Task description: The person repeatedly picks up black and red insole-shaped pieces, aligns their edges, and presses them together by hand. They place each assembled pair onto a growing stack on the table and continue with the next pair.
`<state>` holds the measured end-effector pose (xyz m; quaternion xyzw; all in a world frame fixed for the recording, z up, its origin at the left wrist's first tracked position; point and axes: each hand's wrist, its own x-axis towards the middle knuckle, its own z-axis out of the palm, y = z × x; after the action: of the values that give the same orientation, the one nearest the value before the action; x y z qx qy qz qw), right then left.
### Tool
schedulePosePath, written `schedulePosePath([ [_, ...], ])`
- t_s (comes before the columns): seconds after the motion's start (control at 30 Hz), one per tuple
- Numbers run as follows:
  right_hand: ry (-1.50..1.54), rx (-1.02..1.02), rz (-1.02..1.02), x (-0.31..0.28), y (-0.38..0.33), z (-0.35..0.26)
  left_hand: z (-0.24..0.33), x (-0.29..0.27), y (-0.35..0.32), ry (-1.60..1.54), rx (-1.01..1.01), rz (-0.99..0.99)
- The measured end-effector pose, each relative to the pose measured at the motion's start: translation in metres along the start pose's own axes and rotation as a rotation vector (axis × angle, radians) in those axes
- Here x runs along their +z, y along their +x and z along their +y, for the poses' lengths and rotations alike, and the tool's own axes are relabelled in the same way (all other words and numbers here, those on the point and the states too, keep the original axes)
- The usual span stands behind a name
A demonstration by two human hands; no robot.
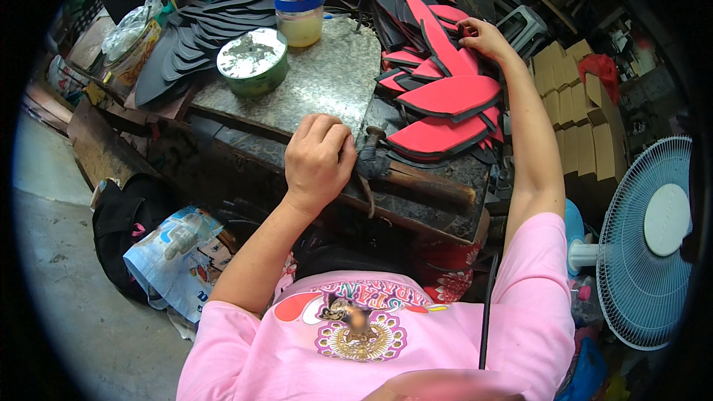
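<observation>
My left hand (321,154) is closed at the front edge of the worktable, its fingers curled under; anything inside is hidden. Just right of it lies a hammer (423,181) with a dark head and a worn wooden handle. My right arm stretches out to a heap of leaf-shaped foam pieces (450,96), red on top and black underneath. At the heap's far right side my right hand (486,38) has its fingers bent together against the pieces. Whatever those fingertips grip is too small and dark to make out.
On the pale stone slab (338,74) stand a green tub (253,78) with a whitish crusted top and a blue-rimmed jar (300,26). Black curved pieces (178,48) fan out at left. Cardboard boxes (575,96) and a standing fan (646,241) are at right.
</observation>
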<state>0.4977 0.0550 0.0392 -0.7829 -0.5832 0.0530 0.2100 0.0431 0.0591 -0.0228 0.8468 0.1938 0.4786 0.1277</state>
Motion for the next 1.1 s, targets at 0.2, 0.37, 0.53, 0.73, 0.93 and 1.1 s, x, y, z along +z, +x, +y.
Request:
schedulePosePath([
  [0.2,-0.289,-0.09,0.046,0.004,-0.001,-0.001,-0.001,0.001,0.0,-0.007,0.007,-0.003],
  [0.37,-0.304,-0.072,0.074,0.003,0.004,-0.007,0.0,0.0,0.0,-0.008,0.002,-0.008],
  [0.53,-0.25,-0.062,-0.141,-0.006,0.008,-0.008,-0.001,0.0,0.0,-0.007,0.007,-0.009],
  [0.73,-0.295,-0.041,0.139,-0.017,-0.012,-0.029,-0.001,0.001,0.0,-0.013,0.011,0.013],
  [0.93,-0.353,-0.102,0.655,-0.052,-0.065,-0.079,-0.003,0.0,-0.003,-0.024,-0.01,-0.015],
  [1.1,-0.096,-0.408,0.909,-0.053,-0.153,-0.136,-0.005,0.001,-0.002,-0.052,0.004,0.048],
])
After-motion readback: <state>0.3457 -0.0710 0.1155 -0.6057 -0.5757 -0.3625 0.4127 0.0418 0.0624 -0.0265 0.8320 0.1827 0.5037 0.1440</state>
